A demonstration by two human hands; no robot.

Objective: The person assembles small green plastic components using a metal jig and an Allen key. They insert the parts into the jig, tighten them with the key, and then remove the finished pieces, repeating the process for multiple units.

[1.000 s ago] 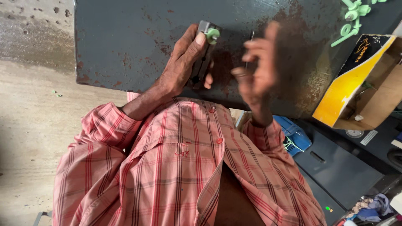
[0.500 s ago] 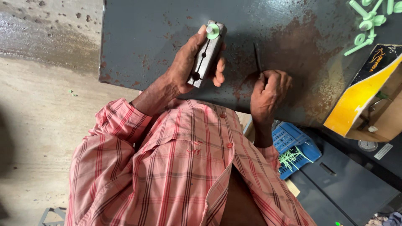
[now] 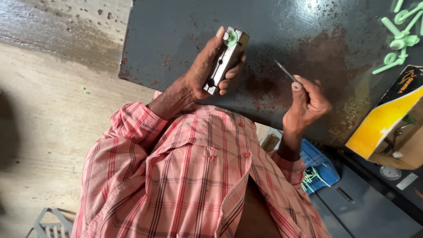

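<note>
Shirt (image 3: 194, 176): button-up, woven plaid, salmon-pink ground crossed by darker red and grey-brown lines. Small round red-pink buttons run down the front placket; one sits on a chest pocket flap. A little red stitched mark on the chest. Collar edge in the same check. Long sleeves, both pushed up and bunched in folds at the forearms. Left hand (image 3: 207, 72) and right hand (image 3: 308, 103) bare: no gloves, rings or watch showing. Fingernails short; thumbnails plainly visible.
</note>
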